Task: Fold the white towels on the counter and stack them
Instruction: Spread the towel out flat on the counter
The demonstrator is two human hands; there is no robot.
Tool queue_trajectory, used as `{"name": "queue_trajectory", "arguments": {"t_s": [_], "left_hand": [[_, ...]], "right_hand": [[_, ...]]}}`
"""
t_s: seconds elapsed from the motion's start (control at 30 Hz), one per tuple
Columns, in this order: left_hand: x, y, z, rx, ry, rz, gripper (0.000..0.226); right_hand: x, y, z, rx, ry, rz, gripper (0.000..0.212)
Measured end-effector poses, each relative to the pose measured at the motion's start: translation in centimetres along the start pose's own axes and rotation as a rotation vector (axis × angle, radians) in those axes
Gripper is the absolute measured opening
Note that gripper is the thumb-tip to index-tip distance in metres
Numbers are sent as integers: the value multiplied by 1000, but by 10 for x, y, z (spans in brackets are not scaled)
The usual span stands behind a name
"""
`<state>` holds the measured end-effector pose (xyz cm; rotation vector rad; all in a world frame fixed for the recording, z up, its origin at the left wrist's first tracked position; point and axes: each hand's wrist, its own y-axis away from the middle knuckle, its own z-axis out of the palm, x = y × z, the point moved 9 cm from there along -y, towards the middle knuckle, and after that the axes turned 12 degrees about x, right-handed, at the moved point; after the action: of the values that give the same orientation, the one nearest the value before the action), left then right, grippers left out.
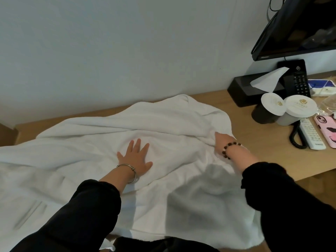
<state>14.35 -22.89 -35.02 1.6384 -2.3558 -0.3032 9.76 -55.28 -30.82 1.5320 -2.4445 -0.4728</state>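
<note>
Near edge of the white towel [163, 124] hangs over the front of the worktop [263, 151], rumpled, one big sheet spread out wide, not yet folded. No stack in view.

Left hand [135, 157] lies flat on the middle of the towel, palm down, fingers [138, 142] spread and straight, pressing the cloth down.

Right hand [222, 142] is at the towel's right edge, pushed into a raised fold. Its fingers are buried in the cloth, so cannot tell if they pinch it or just push.

Far edge of the towel bunches up just short of the wall.

Handling, as a judgement: soft, limp terry, light but bulky, and it will not hold a shape. Not fragile or slippery, though it likely drags on the wood. Best held at corners or along a hem, one hand each, then lifted and laid over. The flat left hand works as an anchor while the right edge comes across.

Far right, well apart from the towel: two lidded cups [272, 104], a remote [311, 135], and a black tissue box [243, 88].
</note>
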Motion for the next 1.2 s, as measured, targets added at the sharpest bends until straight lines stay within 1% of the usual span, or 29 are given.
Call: {"name": "queue_trajectory", "arguments": {"t_s": [0.03, 0.07, 0.1, 0.13, 0.17, 0.2, 0.23, 0.27, 0.3, 0.37, 0.4, 0.43, 0.47, 0.5, 0.53, 0.6, 0.67, 0.73, 0.77, 0.83, 0.9, 0.93, 1.03, 1.13, 1.2], "left_hand": [[-1, 0, -1, -5, 8, 12, 74], [-1, 1, -2, -14, 12, 28, 74], [-2, 2, -2, -23, 10, 46, 74], [-2, 3, -3, -27, 6, 63, 73], [-2, 3, -3, -25, 3, 74, 72], [-2, 4, -2, -19, -1, 79, 71], [-2, 6, -1, -13, -11, 81, 70], [-2, 7, 0, -9, -27, 82, 70], [-1, 8, 3, -6, -45, 83, 69], [0, 9, 7, -1, -66, 87, 69], [0, 8, 8, 2, -69, 89, 68], [0, 8, 9, 4, -70, 90, 68], [-1, 8, 9, 5, -67, 89, 69], [-2, 8, 9, 7, -62, 85, 69], [-2, 7, 10, 12, -61, 84, 69], [1, 8, 11, 2, -70, 94, 70], [10, 10, 11, -42, -41, 113, 71], [14, 11, 5, -58, 46, 108, 69], [10, 11, -1, -43, 108, 89, 67], [-10, 16, -17, 52, 269, 14, 60], [-44, 30, -37, 217, 396, -58, 50], [-62, 40, -46, 299, 422, -84, 45], [-117, 72, -70, 470, 432, -134, 33], [-162, 101, -85, 526, 373, -142, 34], [-192, 120, -93, 559, 301, -185, 38]], "right_hand": [[-4, -3, -3, -79, 42, -63, 40], [-3, -9, -14, -82, 49, -86, 38], [-1, -17, -34, 15, 9, -70, 35], [6, -24, -62, 225, -56, -27, 34], [14, -24, -91, 476, -106, 33, 35], [18, -19, -109, 646, -113, 82, 44], [13, -15, -116, 727, -91, 104, 57], [0, -12, -113, 729, -54, 90, 68], [-21, -7, -106, 711, -2, 27, 71], [-76, 4, -72, 627, 107, -217, 64], [-99, 13, -46, 521, 116, -335, 60], [-113, 22, -17, 374, 105, -402, 57], [-117, 29, 9, 233, 91, -423, 54], [-114, 36, 25, 155, 76, -405, 51], [-108, 40, 30, 162, 83, -366, 45], [-104, 44, 19, 253, 149, -307, 33], [-112, 44, 9, 252, 180, -265, 32], [-129, 44, -3, 306, 148, -276, 27], [-143, 45, -8, 353, 146, -330, 24], [-174, 52, -13, 412, 164, -464, 24], [-207, 62, -12, 436, 175, -569, 24], [-223, 67, -9, 438, 178, -601, 24], [-273, 83, 0, 393, 157, -696, 27], [-323, 104, 8, 275, -17, -790, 43], [-353, 120, 12, 227, -51, -837, 51]]}}
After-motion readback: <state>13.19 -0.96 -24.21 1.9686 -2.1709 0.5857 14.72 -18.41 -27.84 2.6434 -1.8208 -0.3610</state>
